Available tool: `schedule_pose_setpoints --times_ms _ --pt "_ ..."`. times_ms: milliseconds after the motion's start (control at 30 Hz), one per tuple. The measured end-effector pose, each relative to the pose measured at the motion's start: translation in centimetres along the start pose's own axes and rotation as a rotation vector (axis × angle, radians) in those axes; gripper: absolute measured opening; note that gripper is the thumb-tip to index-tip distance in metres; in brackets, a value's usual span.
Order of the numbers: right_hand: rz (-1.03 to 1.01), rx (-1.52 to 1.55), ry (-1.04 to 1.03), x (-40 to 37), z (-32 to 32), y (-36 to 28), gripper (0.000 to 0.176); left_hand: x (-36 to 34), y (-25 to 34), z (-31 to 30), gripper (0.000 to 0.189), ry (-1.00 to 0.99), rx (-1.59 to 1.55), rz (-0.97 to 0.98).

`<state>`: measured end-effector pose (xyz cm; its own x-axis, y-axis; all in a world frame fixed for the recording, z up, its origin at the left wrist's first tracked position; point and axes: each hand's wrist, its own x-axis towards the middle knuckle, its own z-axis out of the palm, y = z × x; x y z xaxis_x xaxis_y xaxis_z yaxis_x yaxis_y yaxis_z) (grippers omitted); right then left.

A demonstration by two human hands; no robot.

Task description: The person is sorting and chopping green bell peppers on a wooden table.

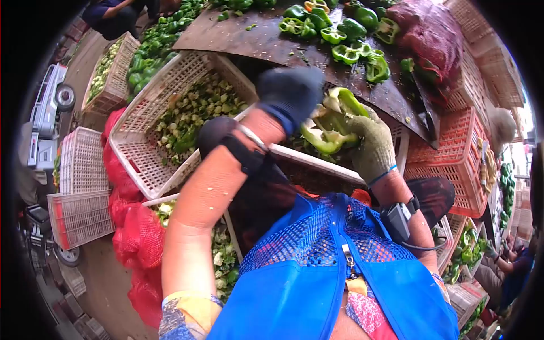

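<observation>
My right hand (371,141), in a pale knitted glove, is closed around a cut-open green pepper (326,136) whose pale inside shows. Just left of the pepper is my left hand (292,90) in a dark blue glove. Motion blurs its fingers, and anything in them cannot be made out. Both hands are over crates at the near edge of a dark board (249,37). Halved and whole green peppers (351,51) lie on the board. A knife (422,102) with a dark handle rests at its right side.
A white crate (127,141) of pepper cores stands at the left, with red mesh sacks (139,235) beside it. Orange crates (447,164) are stacked at the right. A purple mesh sack (433,42) sits at the upper right. Other people are at the upper left and far right.
</observation>
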<state>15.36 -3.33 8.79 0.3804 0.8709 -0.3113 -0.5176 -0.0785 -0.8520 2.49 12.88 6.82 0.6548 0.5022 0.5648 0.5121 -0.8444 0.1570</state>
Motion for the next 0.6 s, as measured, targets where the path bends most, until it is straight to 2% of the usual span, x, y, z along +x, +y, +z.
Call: schedule_pose_setpoints --times_ms 33,67,100,133,167,200,233,267,300,333,367,400,467,500,533,567,600 --pt "0.031 0.076 -0.04 0.3 0.1 -0.2 0.052 0.2 -2.6 -2.0 0.012 0.011 0.066 0.001" --pt "0.061 0.149 -0.075 0.4 0.0 -0.5 0.052 -0.6 -8.1 -1.7 0.014 -0.117 0.201 -0.036" --pt "0.037 0.179 -0.101 0.2 -0.4 -1.0 0.052 -0.8 -11.0 -4.2 0.018 -0.148 0.232 -0.172" --pt "-0.017 0.11 -0.063 -0.1 -0.8 -1.5 0.052 -1.8 -16.4 -4.3 0.023 -0.135 0.247 -0.26" --pt "-0.071 0.04 -0.022 -0.5 -1.1 -2.0 0.052 -1.9 -16.6 -7.7 0.033 -0.229 0.309 -0.395" --pt "-0.124 -0.031 0.02 -0.7 -1.3 -2.5 0.051 -3.1 -18.9 -7.8 0.043 -0.15 0.383 -0.335" --pt "-0.218 -0.163 0.073 -0.9 -1.5 -2.8 0.047 -2.7 -15.8 -9.8 0.048 -0.06 0.397 -0.313" --pt "-0.37 -0.321 0.104 -1.3 -1.3 -3.1 0.046 -2.9 -14.3 -9.3 0.045 0.065 0.263 -0.235" --pt "-0.52 -0.48 0.13 -1.7 -0.7 -3.5 0.045 -2.8 -11.4 -8.3 0.04 0.111 -0.153 -0.202" --pt "-0.669 -0.64 0.151 -2.0 -0.4 -3.8 0.044 -3.1 -7.8 -7.5 0.04 -0.086 -0.742 -0.431" --pt "-0.97 -0.959 0.133 -2.3 -0.6 -4.0 0.047 -3.0 -3.6 -7.1 0.039 -0.243 -1.193 -0.59" --pt "-1.261 -1.114 0.07 -1.8 -1.1 -4.2 0.058 -3.0 0.7 -6.7 0.04 -0.364 -1.579 -0.844" --pt "-1.283 -1.176 -0.123 -3.8 -0.5 -5.7 0.069 -2.3 6.4 -7.3 0.037 -0.495 -1.67 -0.761" --pt "-1.347 -1.248 -0.134 -4.0 -1.3 -5.3 0.08 -2.3 7.5 -5.9 0.037 -0.345 -1.727 -0.613" --pt "-1.3 -1.201 -0.094 -4.5 -1.8 -4.9 0.083 -2.3 8.2 -4.6 0.036 -0.193 -1.778 -0.465" --pt "-1.262 -1.153 -0.051 -4.9 -2.0 -4.7 0.085 -1.9 8.6 -4.0 0.036 -0.185 -1.943 -0.703" --pt "-1.234 -1.102 -0.003 -5.1 -2.4 -4.6 0.088 -1.7 9.0 -3.5 0.037 -0.154 -1.954 -0.67"
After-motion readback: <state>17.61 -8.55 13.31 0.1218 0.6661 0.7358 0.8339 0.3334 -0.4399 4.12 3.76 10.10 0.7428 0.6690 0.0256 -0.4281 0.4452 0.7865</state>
